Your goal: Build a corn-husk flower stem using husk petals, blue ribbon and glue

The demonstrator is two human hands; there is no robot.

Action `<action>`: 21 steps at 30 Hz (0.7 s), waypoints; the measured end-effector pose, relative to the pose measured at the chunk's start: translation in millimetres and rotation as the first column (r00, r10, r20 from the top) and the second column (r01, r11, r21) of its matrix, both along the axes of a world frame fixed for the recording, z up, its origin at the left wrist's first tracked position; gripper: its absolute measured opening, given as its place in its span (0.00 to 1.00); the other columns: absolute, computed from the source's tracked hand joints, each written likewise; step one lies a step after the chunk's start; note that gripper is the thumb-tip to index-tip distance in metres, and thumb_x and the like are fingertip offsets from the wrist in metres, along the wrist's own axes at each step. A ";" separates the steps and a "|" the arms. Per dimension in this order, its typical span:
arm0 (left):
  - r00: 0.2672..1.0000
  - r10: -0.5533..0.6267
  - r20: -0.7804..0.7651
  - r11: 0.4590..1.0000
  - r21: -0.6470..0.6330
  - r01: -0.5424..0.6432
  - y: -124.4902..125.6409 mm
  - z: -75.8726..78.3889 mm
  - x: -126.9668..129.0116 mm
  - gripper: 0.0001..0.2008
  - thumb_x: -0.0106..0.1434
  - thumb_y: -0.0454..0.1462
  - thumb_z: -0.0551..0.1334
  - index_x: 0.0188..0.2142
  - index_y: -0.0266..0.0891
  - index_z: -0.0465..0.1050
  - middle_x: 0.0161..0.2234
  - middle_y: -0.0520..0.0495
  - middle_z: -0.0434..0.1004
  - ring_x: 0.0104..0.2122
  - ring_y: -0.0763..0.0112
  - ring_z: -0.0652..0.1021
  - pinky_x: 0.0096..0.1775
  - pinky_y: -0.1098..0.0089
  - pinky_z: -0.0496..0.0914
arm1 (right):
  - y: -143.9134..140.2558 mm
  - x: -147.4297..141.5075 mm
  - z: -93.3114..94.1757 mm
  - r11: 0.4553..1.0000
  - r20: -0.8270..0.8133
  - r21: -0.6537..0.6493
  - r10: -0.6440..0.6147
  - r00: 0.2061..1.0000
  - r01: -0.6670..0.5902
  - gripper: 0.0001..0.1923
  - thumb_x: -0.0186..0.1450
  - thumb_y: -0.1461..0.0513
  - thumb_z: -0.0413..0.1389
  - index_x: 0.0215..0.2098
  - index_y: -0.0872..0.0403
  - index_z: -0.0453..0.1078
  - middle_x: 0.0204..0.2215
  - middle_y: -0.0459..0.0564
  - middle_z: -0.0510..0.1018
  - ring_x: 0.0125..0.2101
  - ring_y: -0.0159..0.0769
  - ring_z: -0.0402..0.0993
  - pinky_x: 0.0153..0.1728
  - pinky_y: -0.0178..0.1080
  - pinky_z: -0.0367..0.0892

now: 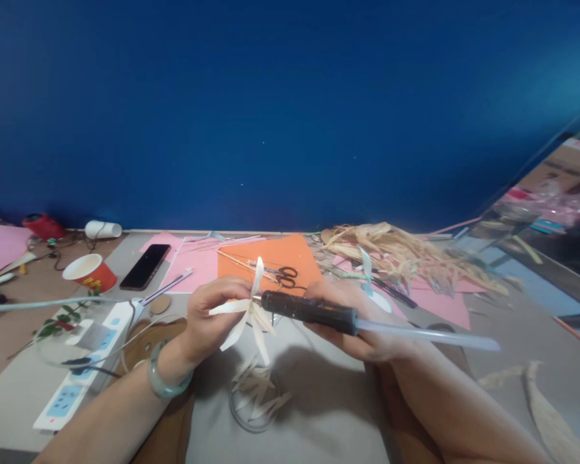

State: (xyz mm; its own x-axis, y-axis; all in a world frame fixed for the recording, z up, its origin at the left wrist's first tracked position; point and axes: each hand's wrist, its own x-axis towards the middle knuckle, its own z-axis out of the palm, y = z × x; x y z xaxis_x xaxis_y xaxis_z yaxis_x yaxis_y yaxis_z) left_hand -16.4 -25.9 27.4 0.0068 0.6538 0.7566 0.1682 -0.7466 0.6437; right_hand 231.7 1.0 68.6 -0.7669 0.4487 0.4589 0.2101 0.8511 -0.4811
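Note:
My left hand (217,309), with a pale green bangle at the wrist, pinches a flower of cream-coloured strips (241,325) that spread out like petals. A black hot glue gun (309,310) is gripped in my right hand (343,303), its nozzle touching or very near the flower's centre. From the gun's back end a long translucent glue stick (430,334) sticks out to the right. Below both hands, a round clear dish (256,428) on the table holds several loose cream strips (261,386).
A power strip (60,403), a paper cup (91,274) and a phone (145,265) are on the left. Scissors (286,277) lie on orange paper (294,248). Dried husks (391,251) are heaped at the back right, before a blue wall (290,116).

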 end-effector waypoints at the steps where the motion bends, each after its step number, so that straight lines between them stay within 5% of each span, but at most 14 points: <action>1: 1.000 -0.002 0.000 1.000 0.002 0.002 -0.1 0.6 0.1 0.07 0.60 0.39 0.68 0.27 0.40 0.78 0.25 0.47 0.82 0.25 0.66 0.80 0.28 0.69 0.74 | 0.2 0.3 -0.1 1.000 0.002 0.005 -0.001 1.000 0.001 0.02 0.69 0.64 0.51 0.38 0.55 0.65 0.26 0.47 0.73 0.24 0.30 0.67 0.25 0.33 0.59; 21: 0.999 -0.033 0.017 0.999 0.004 0.033 0.2 -0.5 0.4 0.05 0.59 0.37 0.68 0.28 0.39 0.79 0.25 0.46 0.81 0.26 0.65 0.81 0.29 0.69 0.74 | 1.4 2.1 -0.8 1.000 0.043 -0.012 0.005 0.999 -0.004 0.02 0.68 0.64 0.50 0.36 0.54 0.63 0.26 0.48 0.73 0.25 0.31 0.65 0.26 0.34 0.58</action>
State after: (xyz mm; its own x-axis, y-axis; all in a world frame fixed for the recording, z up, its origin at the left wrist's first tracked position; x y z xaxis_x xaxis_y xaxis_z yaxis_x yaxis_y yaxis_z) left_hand -16.0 -25.7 26.9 0.0149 0.6506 0.7593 0.1325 -0.7539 0.6435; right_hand 233.8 2.4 67.8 -0.7878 0.4505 0.4200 0.2269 0.8462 -0.4822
